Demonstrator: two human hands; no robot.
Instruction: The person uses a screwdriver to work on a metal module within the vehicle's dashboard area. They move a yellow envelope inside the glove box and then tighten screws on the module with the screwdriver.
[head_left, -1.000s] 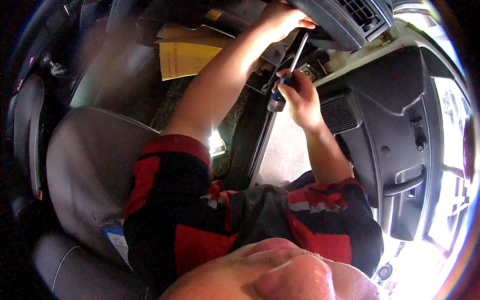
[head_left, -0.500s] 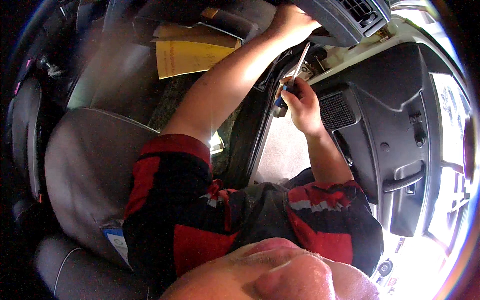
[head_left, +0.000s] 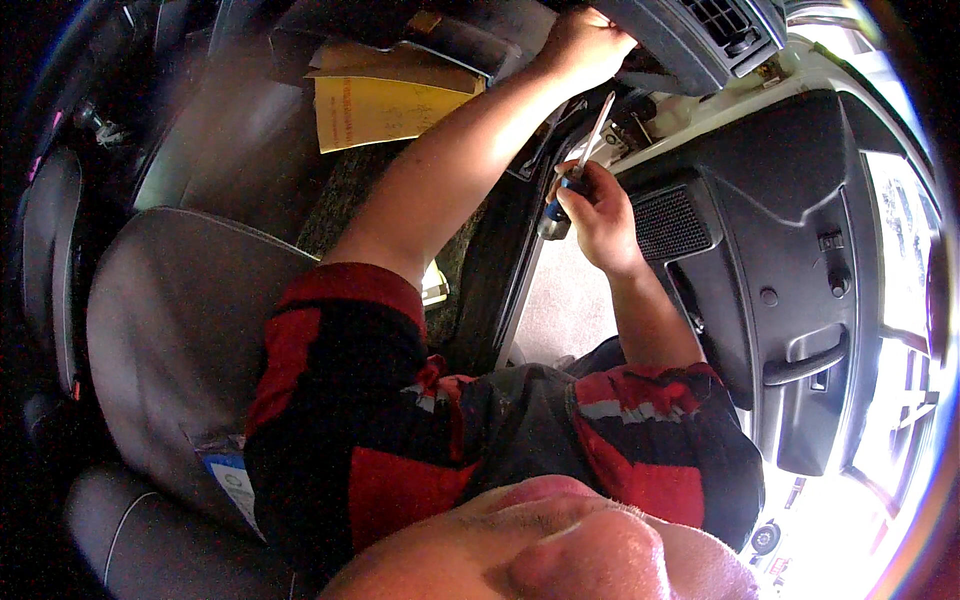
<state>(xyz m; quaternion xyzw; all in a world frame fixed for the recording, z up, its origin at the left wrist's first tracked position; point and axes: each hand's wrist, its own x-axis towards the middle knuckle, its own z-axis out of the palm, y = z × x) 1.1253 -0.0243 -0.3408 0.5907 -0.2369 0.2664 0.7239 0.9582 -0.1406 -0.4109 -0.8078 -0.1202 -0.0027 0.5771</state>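
Yellow paper (head_left: 390, 112), gray seat (head_left: 170, 320), door (head_left: 725, 290)

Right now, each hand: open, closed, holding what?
Left hand: at the dashboard panel; open or closed can't be told.
Right hand: closed, holding a screwdriver.

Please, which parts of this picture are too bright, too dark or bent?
Head view: glare washes out the scene beyond the door; head view: deep shadow fills the gap under the dashboard, beside the left hand; head view: the door's edges look curved; head view: the screwdriver in the right hand looks clear enough.
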